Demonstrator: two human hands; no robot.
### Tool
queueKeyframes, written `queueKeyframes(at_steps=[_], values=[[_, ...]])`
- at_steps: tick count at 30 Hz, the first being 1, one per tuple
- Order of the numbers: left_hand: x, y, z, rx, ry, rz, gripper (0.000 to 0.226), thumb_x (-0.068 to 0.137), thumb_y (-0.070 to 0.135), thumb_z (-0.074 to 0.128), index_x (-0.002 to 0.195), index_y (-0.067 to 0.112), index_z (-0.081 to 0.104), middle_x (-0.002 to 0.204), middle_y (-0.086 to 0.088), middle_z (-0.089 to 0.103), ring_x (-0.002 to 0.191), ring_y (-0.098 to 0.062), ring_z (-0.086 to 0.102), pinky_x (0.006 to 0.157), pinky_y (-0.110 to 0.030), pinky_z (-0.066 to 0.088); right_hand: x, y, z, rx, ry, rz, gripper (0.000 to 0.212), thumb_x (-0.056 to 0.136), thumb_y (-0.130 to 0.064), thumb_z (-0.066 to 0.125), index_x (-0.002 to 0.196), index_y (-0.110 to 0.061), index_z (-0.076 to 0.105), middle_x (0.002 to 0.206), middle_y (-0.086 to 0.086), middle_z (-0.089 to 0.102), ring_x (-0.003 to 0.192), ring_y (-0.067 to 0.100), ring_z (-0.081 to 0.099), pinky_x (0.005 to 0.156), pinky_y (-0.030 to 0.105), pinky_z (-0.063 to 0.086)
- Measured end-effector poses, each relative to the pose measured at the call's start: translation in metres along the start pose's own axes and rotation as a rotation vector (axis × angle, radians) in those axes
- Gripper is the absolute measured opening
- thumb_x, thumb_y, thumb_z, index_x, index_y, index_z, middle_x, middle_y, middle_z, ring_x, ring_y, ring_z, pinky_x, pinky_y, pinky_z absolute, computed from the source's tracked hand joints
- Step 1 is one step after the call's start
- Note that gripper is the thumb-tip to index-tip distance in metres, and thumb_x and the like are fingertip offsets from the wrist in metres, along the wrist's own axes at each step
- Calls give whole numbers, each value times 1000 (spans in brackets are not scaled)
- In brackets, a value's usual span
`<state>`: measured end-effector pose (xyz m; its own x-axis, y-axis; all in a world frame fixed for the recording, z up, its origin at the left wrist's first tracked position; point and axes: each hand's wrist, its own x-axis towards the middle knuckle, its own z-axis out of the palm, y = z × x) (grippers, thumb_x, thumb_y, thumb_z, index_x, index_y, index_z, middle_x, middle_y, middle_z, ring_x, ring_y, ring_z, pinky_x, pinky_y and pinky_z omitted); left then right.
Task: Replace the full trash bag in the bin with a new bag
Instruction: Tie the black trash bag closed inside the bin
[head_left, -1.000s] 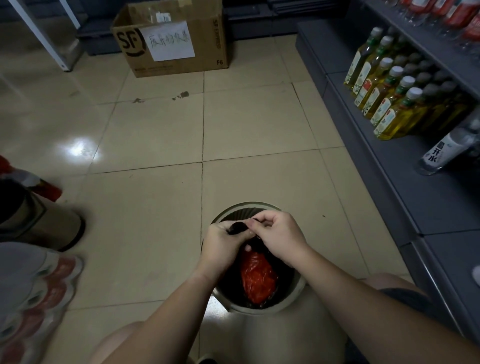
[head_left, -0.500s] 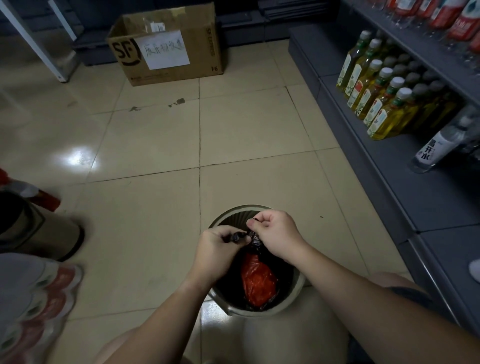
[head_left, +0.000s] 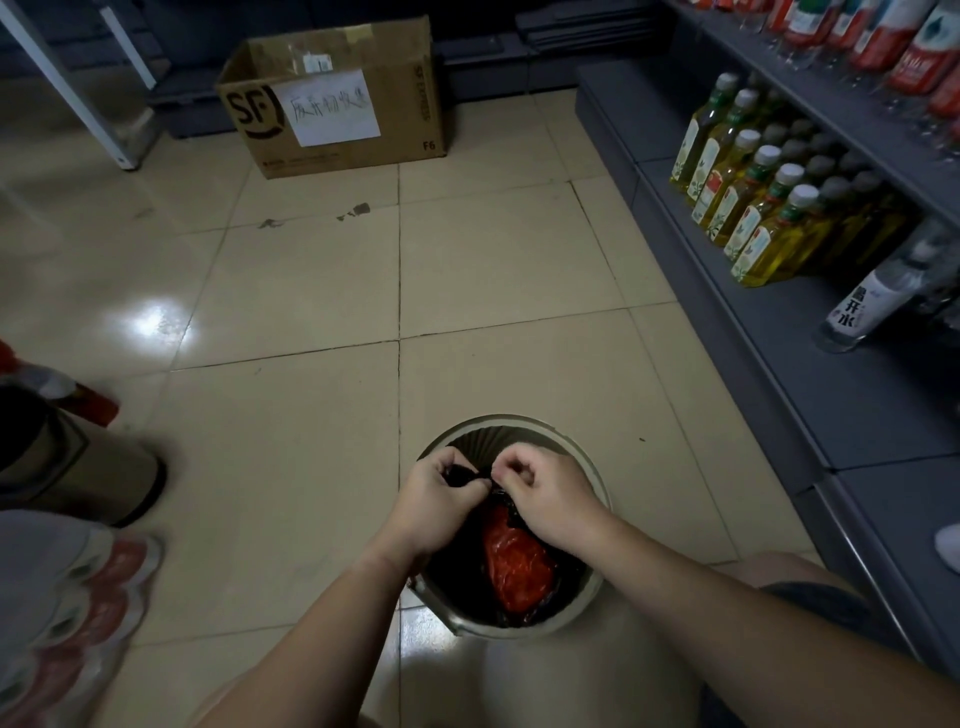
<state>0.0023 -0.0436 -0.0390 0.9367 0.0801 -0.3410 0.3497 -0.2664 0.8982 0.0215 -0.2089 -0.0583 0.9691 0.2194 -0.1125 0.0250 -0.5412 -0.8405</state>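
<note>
Head view — two hands, left hand (head_left: 435, 501) and right hand (head_left: 545, 496); fingers pinching one black bag (head_left: 470, 477); one bin (head_left: 592, 467).

Both hands, the left (head_left: 434, 501) and the right (head_left: 540, 496), were closed on the black bag (head_left: 470, 475) over the bin (head_left: 584, 592), filling its mouth; only a sliver of rim beyond the knuckles lay uncovered. Beyond the hands, bare floor (head_left: 498, 270) ran clear to a box (head_left: 332, 117). Right of the right hand, a shelf (head_left: 831, 374) with bottles (head_left: 753, 208) walled that side. Left of the left hand, past a band of open tile, stood a cylinder (head_left: 78, 467) and stacked packs (head_left: 67, 613).
</note>
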Motion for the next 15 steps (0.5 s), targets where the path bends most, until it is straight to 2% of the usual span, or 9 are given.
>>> queueKeyframes(at_steps=[2,4,5,8,9,12,14,15], values=[[1,1,0,-12,7,-20,14,82,3,74,81,8,61,71,-9,61,67,-20,55,62,-34,45,-8,3,-1,-100,-68,-81,34,84,-43,63,111,-26,74,115,-8,69,103,2,62,94,16,42],[2,2,0,12,0,-17,13,83,2,72,84,8,61,73,-9,62,70,-20,57,64,-33,47,-11,6,-2,-179,-148,-153,51,79,-46,66,121,-19,70,124,-1,67,116,11,58,103,19,37],[2,2,0,36,-7,-12,12,83,3,72,87,7,62,78,-10,64,73,-20,59,68,-35,50,-11,6,-1,-209,-179,-169,49,78,-42,68,120,-18,69,121,1,68,114,14,58,102,21,39],[2,3,-2,107,-31,8,19,84,6,73,103,8,68,100,-10,73,91,-22,68,89,-40,55,-6,3,2,-200,-204,-143,27,81,-24,67,107,-17,70,109,3,68,104,20,62,93,29,47],[2,4,-3,161,-35,27,17,86,10,72,103,10,71,101,-7,74,95,-20,70,91,-38,55,-4,2,3,-176,-201,-128,23,83,-19,66,105,-17,70,107,4,68,103,20,62,91,29,47],[2,5,-3,395,-47,112,10,91,20,68,96,17,75,94,3,76,89,-12,69,80,-25,53,1,1,2,-127,-212,-79,19,86,-11,67,103,-16,74,106,3,72,100,15,63,89,24,45],[1,5,-1,529,-39,132,11,93,20,63,95,17,74,92,3,75,86,-12,67,71,-18,48,5,0,0,-107,-245,-12,14,86,-13,68,91,-25,74,93,-5,73,90,11,63,77,21,44],[2,4,0,575,-32,138,11,93,18,62,93,17,73,92,1,75,86,-15,67,69,-20,46,7,-1,-1,-99,-264,26,17,85,-14,67,82,-31,71,82,-11,70,80,7,62,70,18,42]])
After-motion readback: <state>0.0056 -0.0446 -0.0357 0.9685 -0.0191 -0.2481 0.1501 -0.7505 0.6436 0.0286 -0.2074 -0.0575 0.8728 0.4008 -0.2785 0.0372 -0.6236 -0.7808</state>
